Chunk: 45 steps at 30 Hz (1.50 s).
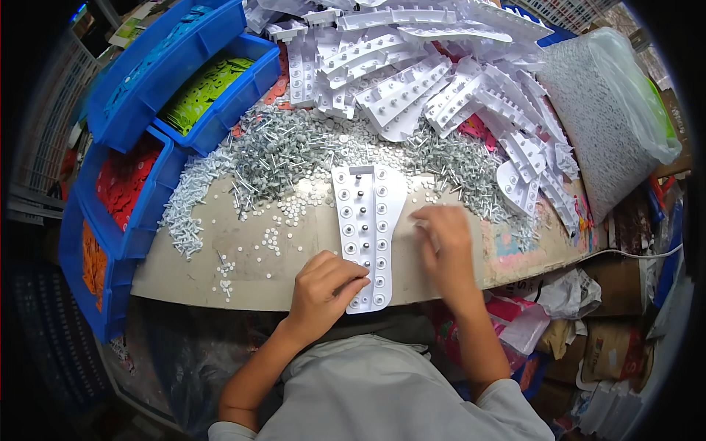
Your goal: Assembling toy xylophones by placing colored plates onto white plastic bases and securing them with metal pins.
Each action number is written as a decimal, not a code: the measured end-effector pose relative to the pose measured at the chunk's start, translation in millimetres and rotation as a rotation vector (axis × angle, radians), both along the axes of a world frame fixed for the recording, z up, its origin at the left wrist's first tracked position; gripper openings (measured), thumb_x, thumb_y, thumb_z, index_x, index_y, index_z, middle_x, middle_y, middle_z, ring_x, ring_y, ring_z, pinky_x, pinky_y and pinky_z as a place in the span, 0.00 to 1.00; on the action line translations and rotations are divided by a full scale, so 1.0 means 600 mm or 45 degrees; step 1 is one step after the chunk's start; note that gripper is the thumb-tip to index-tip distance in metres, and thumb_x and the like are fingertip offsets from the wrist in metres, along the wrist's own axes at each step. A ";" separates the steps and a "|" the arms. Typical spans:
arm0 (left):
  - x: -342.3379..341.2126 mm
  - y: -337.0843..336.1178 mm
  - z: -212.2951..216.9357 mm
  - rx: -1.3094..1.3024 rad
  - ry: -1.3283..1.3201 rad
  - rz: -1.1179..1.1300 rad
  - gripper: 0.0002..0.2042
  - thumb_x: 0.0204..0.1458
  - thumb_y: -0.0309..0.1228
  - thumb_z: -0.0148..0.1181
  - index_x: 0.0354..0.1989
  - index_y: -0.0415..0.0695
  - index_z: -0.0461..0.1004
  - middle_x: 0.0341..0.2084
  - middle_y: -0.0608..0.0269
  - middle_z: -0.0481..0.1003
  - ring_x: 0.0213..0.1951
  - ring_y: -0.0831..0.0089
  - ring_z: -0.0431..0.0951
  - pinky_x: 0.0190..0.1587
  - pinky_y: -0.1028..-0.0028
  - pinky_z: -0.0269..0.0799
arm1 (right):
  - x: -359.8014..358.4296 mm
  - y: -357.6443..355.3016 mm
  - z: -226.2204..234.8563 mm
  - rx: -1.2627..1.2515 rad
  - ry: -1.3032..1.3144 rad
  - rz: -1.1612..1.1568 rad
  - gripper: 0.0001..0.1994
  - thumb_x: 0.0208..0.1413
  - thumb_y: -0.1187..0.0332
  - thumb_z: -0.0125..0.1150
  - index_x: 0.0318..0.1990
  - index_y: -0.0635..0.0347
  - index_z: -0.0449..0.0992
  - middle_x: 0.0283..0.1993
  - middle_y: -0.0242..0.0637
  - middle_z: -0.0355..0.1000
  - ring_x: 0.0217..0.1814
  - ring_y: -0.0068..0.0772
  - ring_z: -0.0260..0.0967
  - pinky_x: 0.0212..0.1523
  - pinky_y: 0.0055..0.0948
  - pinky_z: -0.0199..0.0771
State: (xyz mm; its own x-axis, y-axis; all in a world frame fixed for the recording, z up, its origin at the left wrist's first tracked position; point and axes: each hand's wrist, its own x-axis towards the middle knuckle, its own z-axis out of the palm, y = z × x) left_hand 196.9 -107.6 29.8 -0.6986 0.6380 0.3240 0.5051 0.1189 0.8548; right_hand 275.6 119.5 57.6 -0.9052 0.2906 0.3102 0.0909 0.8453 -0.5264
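Observation:
A long white plastic part [393, 198] lies at the table's front edge, narrower toward me. Rows of round sockets with metal pins run along both its sides, and more pins stand down its middle. My left hand [323, 290] rests over its near left side, thumb and fingers pinched together at the middle row. Whatever lies between those fingertips is too small to make out. Just right of the part, apart from it, is my right hand [447, 246], bent at the fingers and blurred by motion; whether it holds anything does not show.
Behind the part spread heaps of metal pins [287, 143], pale pins [184, 213] and small white discs [294, 209]. Stacked white plastic parts [404, 88] fill the back. Blue bins [147, 165] with coloured pieces stand left; a bulging clear bag [596, 117] stands right.

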 end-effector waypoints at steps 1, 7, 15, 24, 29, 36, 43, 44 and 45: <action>0.001 0.000 0.000 -0.001 -0.002 -0.003 0.08 0.46 0.21 0.75 0.34 0.41 0.84 0.30 0.62 0.82 0.33 0.63 0.77 0.37 0.67 0.73 | -0.006 0.023 -0.007 0.119 0.036 -0.109 0.12 0.54 0.82 0.62 0.45 0.63 0.79 0.46 0.46 0.76 0.51 0.54 0.71 0.55 0.45 0.69; 0.000 0.009 0.004 0.030 0.027 0.022 0.07 0.46 0.21 0.75 0.32 0.42 0.82 0.29 0.63 0.81 0.33 0.63 0.77 0.37 0.66 0.73 | -0.023 0.114 -0.053 0.238 -0.054 -0.185 0.08 0.57 0.80 0.63 0.44 0.64 0.79 0.45 0.44 0.75 0.51 0.51 0.70 0.55 0.44 0.69; 0.004 0.009 0.002 -0.077 0.200 -0.036 0.07 0.47 0.24 0.74 0.32 0.44 0.81 0.29 0.66 0.78 0.35 0.63 0.76 0.39 0.64 0.71 | -0.027 0.124 -0.046 0.277 -0.088 -0.142 0.05 0.58 0.78 0.64 0.41 0.63 0.78 0.41 0.44 0.73 0.48 0.50 0.69 0.53 0.43 0.69; 0.007 0.003 0.001 -0.165 0.378 -0.133 0.07 0.47 0.26 0.74 0.35 0.45 0.84 0.38 0.66 0.80 0.41 0.62 0.77 0.47 0.63 0.69 | 0.018 0.042 0.001 -0.189 0.092 -0.200 0.07 0.61 0.78 0.63 0.46 0.63 0.80 0.40 0.39 0.77 0.44 0.34 0.72 0.47 0.32 0.69; 0.014 -0.017 -0.001 -0.185 0.315 0.016 0.10 0.54 0.29 0.70 0.44 0.43 0.85 0.44 0.63 0.79 0.45 0.62 0.76 0.50 0.62 0.67 | 0.060 -0.063 0.013 -0.663 0.029 0.090 0.09 0.52 0.80 0.68 0.41 0.62 0.81 0.40 0.37 0.79 0.42 0.31 0.74 0.46 0.30 0.69; 0.006 -0.034 -0.014 -0.236 -0.171 0.208 0.16 0.63 0.27 0.62 0.59 0.38 0.75 0.31 0.60 0.79 0.38 0.64 0.75 0.47 0.67 0.70 | 0.073 -0.108 -0.022 -0.322 0.014 0.393 0.12 0.45 0.79 0.74 0.38 0.57 0.82 0.35 0.30 0.77 0.38 0.37 0.70 0.42 0.35 0.65; 0.013 -0.014 -0.017 -0.298 -0.055 0.179 0.26 0.56 0.31 0.70 0.62 0.38 0.72 0.28 0.66 0.77 0.34 0.66 0.75 0.46 0.64 0.65 | 0.074 -0.113 -0.011 -0.041 0.000 0.477 0.12 0.46 0.76 0.75 0.39 0.55 0.82 0.42 0.27 0.80 0.40 0.36 0.70 0.46 0.35 0.66; 0.010 -0.011 -0.018 -0.315 -0.066 0.173 0.27 0.55 0.31 0.71 0.62 0.38 0.72 0.28 0.66 0.77 0.35 0.66 0.75 0.46 0.64 0.65 | 0.074 -0.112 -0.002 -0.078 -0.009 0.485 0.11 0.47 0.75 0.74 0.39 0.55 0.82 0.43 0.28 0.80 0.41 0.37 0.70 0.47 0.35 0.66; 0.009 -0.010 -0.019 -0.308 -0.060 0.174 0.27 0.55 0.31 0.71 0.62 0.38 0.72 0.28 0.66 0.77 0.35 0.66 0.75 0.46 0.64 0.65 | 0.071 -0.110 0.003 -0.115 -0.018 0.493 0.10 0.48 0.75 0.73 0.39 0.55 0.82 0.44 0.30 0.80 0.41 0.38 0.69 0.48 0.35 0.66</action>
State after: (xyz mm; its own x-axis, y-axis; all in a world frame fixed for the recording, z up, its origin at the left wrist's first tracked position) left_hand 202.4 -113.6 18.6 -0.7939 0.5920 0.1390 0.4310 0.3866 0.8153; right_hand 318.5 53.2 59.6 -0.9571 -0.0476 0.2860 -0.2179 0.7687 -0.6014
